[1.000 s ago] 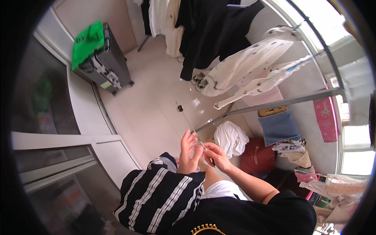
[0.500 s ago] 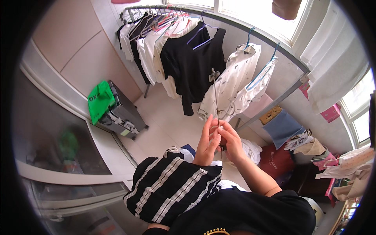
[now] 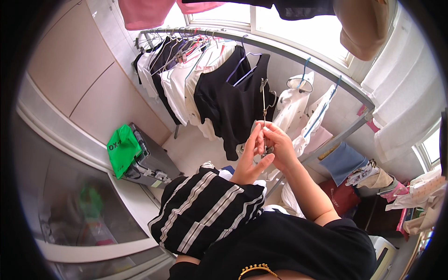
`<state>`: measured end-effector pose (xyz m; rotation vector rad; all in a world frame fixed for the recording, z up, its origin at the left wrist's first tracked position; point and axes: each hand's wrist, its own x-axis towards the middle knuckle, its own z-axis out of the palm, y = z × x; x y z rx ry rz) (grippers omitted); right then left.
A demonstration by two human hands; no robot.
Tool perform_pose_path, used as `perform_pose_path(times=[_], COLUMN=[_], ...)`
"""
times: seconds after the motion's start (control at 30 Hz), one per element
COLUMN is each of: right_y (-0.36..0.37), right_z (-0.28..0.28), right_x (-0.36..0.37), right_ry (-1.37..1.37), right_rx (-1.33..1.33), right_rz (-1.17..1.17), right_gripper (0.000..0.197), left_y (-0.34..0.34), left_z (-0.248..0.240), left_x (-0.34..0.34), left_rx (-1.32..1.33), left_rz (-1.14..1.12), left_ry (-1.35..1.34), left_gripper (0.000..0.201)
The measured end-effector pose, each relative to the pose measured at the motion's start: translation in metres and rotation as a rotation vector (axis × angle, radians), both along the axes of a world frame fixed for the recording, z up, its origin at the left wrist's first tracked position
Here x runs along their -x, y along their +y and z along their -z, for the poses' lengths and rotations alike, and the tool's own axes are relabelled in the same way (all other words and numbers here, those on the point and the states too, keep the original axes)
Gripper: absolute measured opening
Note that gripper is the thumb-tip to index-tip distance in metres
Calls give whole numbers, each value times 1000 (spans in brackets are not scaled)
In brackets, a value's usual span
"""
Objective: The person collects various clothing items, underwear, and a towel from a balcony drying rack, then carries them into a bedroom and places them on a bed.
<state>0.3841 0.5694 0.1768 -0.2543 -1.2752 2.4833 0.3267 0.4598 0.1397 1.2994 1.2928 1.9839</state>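
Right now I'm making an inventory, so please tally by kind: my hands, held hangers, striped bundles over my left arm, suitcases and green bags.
Hands: 2 (left hand, right hand)
Held metal clip hanger: 1
Striped cloth bundle: 1
Grey suitcase: 1
Green bag: 1
Total: 6

Covered, cropped and indistinct

The right hand (image 3: 280, 142) covers part of a slim silvery metal rod (image 3: 264, 100); whether the left hand (image 3: 248, 161) grips it cannot be told. Below the left hand, a black cloth with white stripes (image 3: 205, 207) hides most of the left forearm (image 3: 188, 259). Above both hands, the upper edge crops a pink cloth (image 3: 144, 14). Left of them, reflections blur in a dark glass panel (image 3: 63, 182).
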Motion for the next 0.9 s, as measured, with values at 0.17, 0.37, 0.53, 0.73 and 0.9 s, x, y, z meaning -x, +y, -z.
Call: perform_pose_path(times=[0.17, 0.37, 0.53, 0.73, 0.9], right_y=[26, 57, 75, 103, 113], right_z=[-11, -22, -42, -43, -46], right_x=[40, 88, 103, 117, 129], right_ry=[33, 137, 104, 141, 96], right_rx=[-13, 29, 8, 28, 65], right_rz=[120, 210, 351, 444, 501], right_gripper=[26, 26, 24, 23, 21], left_y=[24, 50, 73, 89, 100], left_z=[-13, -25, -30, -42, -40], left_x=[44, 106, 132, 147, 156], left_rx=[32, 38, 19, -34, -27], left_rz=[144, 254, 372, 493, 505], left_ry=[-46, -1, 25, 5, -12], left_gripper=[83, 78, 76, 77, 76])
